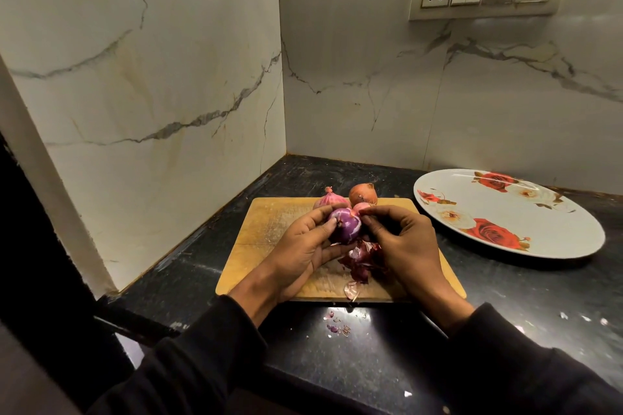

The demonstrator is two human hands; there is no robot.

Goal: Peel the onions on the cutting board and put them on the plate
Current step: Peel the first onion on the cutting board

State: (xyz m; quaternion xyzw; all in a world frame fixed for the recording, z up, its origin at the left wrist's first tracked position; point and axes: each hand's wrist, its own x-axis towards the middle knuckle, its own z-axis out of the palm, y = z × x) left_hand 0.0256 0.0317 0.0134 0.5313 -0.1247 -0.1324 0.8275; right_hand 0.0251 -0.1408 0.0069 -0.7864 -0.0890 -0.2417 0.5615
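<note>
1. My left hand [305,248] cups the half-peeled red onion [344,228] above the wooden cutting board [256,239].
2. My right hand [403,239] pinches skin at its top.
3. The floral plate [505,212] sits right, bare.

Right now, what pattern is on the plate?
White plate with red roses and pale flowers, seen in the head view.

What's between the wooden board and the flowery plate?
Only bare dark countertop lies between the wooden cutting board and the white rose-patterned plate, seen in the head view.
</note>
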